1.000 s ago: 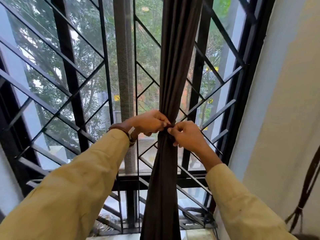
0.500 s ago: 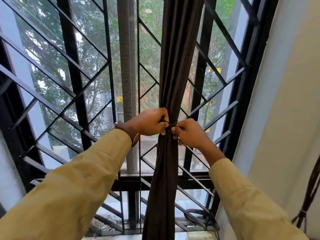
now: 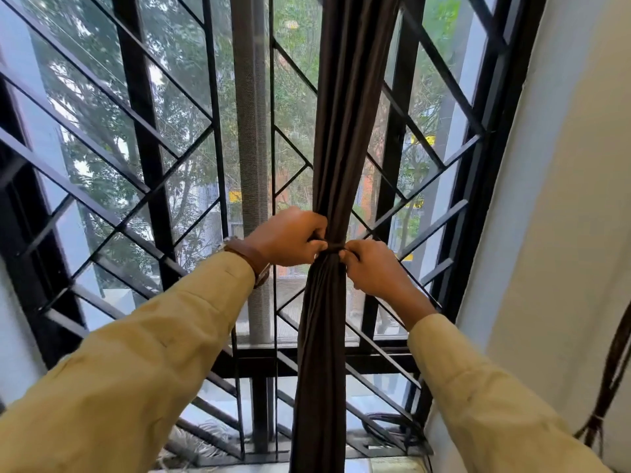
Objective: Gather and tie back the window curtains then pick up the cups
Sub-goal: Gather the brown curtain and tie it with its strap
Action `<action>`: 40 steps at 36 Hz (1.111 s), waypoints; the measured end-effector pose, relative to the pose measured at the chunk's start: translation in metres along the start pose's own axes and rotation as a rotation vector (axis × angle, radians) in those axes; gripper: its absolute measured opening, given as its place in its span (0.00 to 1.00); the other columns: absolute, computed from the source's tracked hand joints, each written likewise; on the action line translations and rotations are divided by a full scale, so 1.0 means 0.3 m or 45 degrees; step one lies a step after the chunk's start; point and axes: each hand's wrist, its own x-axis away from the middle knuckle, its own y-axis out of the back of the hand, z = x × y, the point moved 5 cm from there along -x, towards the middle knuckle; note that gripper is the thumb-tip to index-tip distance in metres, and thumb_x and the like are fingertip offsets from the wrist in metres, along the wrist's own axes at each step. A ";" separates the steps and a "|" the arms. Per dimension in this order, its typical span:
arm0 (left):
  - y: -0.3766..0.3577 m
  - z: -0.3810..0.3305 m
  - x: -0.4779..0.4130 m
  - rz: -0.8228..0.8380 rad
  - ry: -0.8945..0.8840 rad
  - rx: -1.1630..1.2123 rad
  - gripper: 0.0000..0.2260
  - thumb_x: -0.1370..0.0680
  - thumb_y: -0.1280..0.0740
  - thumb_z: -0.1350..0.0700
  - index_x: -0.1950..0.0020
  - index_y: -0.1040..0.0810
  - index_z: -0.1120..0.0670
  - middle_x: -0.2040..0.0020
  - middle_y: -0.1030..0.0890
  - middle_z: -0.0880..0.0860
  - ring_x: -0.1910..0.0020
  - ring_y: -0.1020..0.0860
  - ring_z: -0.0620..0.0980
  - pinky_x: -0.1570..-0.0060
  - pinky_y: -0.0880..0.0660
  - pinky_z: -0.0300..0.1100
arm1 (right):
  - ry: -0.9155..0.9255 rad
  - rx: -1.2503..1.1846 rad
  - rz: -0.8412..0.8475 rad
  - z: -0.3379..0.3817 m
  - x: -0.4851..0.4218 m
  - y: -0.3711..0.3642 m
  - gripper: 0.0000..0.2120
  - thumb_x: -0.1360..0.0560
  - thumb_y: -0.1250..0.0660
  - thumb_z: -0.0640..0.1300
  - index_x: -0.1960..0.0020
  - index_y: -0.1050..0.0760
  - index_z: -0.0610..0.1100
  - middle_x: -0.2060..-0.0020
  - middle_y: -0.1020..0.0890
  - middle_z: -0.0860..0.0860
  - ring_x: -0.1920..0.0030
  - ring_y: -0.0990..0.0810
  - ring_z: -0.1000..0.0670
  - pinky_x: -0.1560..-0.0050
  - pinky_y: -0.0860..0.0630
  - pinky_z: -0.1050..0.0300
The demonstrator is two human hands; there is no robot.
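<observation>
Where hands [image 3: 336,249] meet, curtain [image 3: 345,138] cinched.

A gathered curtain [image 3: 336,138] hangs as one narrow column before a barred window, leaving open air on both sides of it. The left hand [image 3: 290,237] and right hand [image 3: 370,264] close in at its cinched waist, each fist shut on the tie [image 3: 333,248] and blocking that level. Behind, the black grille [image 3: 136,186] of slanted and upright bars closes off any reach outward, its gaps narrow. A pale wall [image 3: 563,213] shuts the right side, where cords [image 3: 611,377] dangle near the lower corner. Cables [image 3: 392,425] clutter the sill.
</observation>
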 end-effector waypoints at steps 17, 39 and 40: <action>0.087 0.083 -0.020 0.108 0.188 0.085 0.11 0.23 0.31 0.56 0.64 0.27 0.55 0.73 0.20 0.50 0.76 0.21 0.50 0.74 0.24 0.43 | 0.229 0.370 -0.002 -0.025 -0.067 0.082 0.11 0.19 0.41 0.47 0.54 0.22 0.45 0.68 0.24 0.51 0.66 0.24 0.45 0.65 0.26 0.52; 0.052 0.133 0.002 0.054 0.320 0.527 0.12 0.24 0.30 0.60 0.64 0.26 0.63 0.73 0.19 0.57 0.77 0.21 0.56 0.77 0.25 0.41 | 0.413 0.390 -0.102 -0.106 -0.055 0.063 0.12 0.21 0.42 0.46 0.62 0.29 0.45 0.71 0.24 0.51 0.71 0.26 0.47 0.68 0.24 0.50; 0.053 0.134 0.002 0.053 0.318 0.520 0.12 0.24 0.30 0.60 0.64 0.26 0.63 0.73 0.19 0.57 0.77 0.21 0.56 0.77 0.26 0.40 | 0.411 0.387 -0.101 -0.107 -0.057 0.064 0.12 0.21 0.42 0.46 0.62 0.29 0.45 0.71 0.24 0.50 0.71 0.25 0.47 0.68 0.24 0.50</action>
